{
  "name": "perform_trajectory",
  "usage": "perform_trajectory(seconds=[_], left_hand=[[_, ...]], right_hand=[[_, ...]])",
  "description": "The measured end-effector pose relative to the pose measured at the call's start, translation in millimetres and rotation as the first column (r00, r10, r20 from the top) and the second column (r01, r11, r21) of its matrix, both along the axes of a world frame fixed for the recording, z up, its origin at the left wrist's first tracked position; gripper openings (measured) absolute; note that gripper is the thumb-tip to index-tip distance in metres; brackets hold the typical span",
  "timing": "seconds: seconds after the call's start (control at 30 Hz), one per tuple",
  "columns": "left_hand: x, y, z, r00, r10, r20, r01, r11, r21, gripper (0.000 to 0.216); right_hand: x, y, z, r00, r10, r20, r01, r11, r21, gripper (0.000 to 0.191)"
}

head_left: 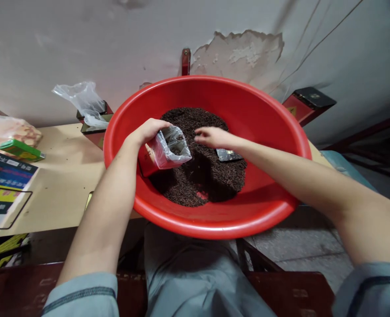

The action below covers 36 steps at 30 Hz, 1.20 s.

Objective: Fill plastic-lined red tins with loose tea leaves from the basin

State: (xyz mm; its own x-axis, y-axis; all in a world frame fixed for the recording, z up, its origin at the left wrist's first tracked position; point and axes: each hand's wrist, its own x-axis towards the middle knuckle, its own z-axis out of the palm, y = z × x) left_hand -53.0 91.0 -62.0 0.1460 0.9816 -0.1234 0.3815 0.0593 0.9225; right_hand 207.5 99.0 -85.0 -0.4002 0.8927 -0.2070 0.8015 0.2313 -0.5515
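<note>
A big red plastic basin (267,119) holds a heap of dark, dry loose tea leaves (195,115). My left hand (150,130) grips a red box (149,160), tilted inside the basin with its mouth facing right. A clear plastic bag (176,152) lines the box and folds out over its rim; some dark leaves show inside. To the right of that mouth, my right hand (214,137) hovers above the leaves, fingers loosely bent and nothing visible in them. Below its wrist, a flat dark piece like a lid (228,155) lies on the leaves.
Left of the basin stands another box (94,134) with a plastic bag (82,101) sticking out. A dark-topped red box (309,105) is at the right. A green packet (21,149) and a printed sheet (6,185) lie on the wooden table (62,185). The wall is close behind.
</note>
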Motion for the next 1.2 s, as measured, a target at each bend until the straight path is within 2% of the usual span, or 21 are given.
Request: perform_trajectory(seconds=[0.07, 0.1, 0.17, 0.3, 0.37, 0.47, 0.57, 0.73, 0.8, 0.87, 0.93, 1.0, 1.1, 1.2], left_hand=[[-1.7, -0.4, 1.1, 1.0, 0.009, -0.012, -0.009, 1.0, -0.003, 0.036], [-2.5, -0.7, 1.5, 1.0, 0.013, -0.016, -0.013, 1.0, -0.007, 0.038], [-4.0, -1.5, 1.8, 1.0, 0.018, -0.014, -0.018, 1.0, -0.014, 0.039], [-6.5, -3.8, 1.4, 0.999, 0.038, 0.02, -0.037, 0.999, -0.021, 0.036], [-7.2, -4.6, 1.6, 0.998, 0.048, 0.033, -0.047, 0.999, -0.024, 0.035], [-7.8, -5.0, 2.1, 0.998, 0.039, 0.041, -0.038, 0.999, -0.025, 0.034], [-7.7, -4.2, 1.8, 0.999, 0.022, 0.041, -0.021, 0.999, -0.025, 0.035], [-4.4, -2.1, 0.6, 0.999, 0.026, 0.036, -0.025, 0.999, -0.041, 0.029], [-1.7, -1.1, 0.9, 0.999, 0.028, 0.017, -0.027, 0.999, -0.047, 0.024], [1.3, 0.0, 1.8, 1.0, 0.022, -0.004, -0.022, 0.999, -0.039, 0.021], [4.1, 0.8, 2.6, 1.0, 0.003, -0.012, -0.003, 1.0, -0.023, 0.021], [6.1, 1.0, 3.2, 1.0, -0.004, -0.03, 0.004, 1.0, -0.005, 0.023], [6.8, 0.6, 3.4, 0.997, 0.002, -0.073, -0.001, 1.0, 0.017, 0.027], [5.8, 0.3, 3.5, 0.998, -0.012, -0.068, 0.013, 1.0, 0.006, 0.026]], right_hand=[[-0.5, -11.3, -19.6, 0.933, 0.164, 0.321, -0.148, 0.986, -0.076, 0.09], [-4.3, -20.7, -29.4, 0.886, 0.217, 0.409, -0.185, 0.976, -0.116, 0.102], [-15.9, -42.9, -47.9, 0.842, 0.237, 0.486, -0.194, 0.971, -0.138, 0.107], [-31.2, -76.1, -76.1, 0.854, 0.152, 0.498, -0.175, 0.984, 0.001, 0.096], [-30.3, -78.9, -83.4, 0.868, 0.179, 0.463, -0.22, 0.975, 0.036, 0.083], [-26.7, -67.2, -84.6, 0.878, 0.247, 0.41, -0.281, 0.959, 0.026, 0.059], [-27.3, -43.4, -74.8, 0.895, 0.232, 0.38, -0.252, 0.968, 0.003, 0.047], [-21.9, 1.2, -36.9, 0.931, 0.054, 0.36, -0.071, 0.997, 0.034, 0.038], [-18.1, 9.2, -14.9, 0.973, -0.054, 0.223, 0.056, 0.998, 0.001, 0.033], [-19.0, 7.0, 8.9, 0.983, -0.176, -0.054, 0.169, 0.979, -0.118, 0.027], [-25.6, -3.1, 31.2, 0.912, -0.239, -0.332, 0.155, 0.953, -0.262, 0.026], [-33.9, -13.9, 48.3, 0.839, -0.24, -0.489, 0.066, 0.936, -0.346, 0.03], [-35.3, -16.0, 57.7, 0.817, -0.202, -0.54, -0.003, 0.935, -0.355, 0.041], [-17.7, -2.2, 44.8, 0.853, -0.182, -0.489, 0.056, 0.964, -0.262, 0.05]])
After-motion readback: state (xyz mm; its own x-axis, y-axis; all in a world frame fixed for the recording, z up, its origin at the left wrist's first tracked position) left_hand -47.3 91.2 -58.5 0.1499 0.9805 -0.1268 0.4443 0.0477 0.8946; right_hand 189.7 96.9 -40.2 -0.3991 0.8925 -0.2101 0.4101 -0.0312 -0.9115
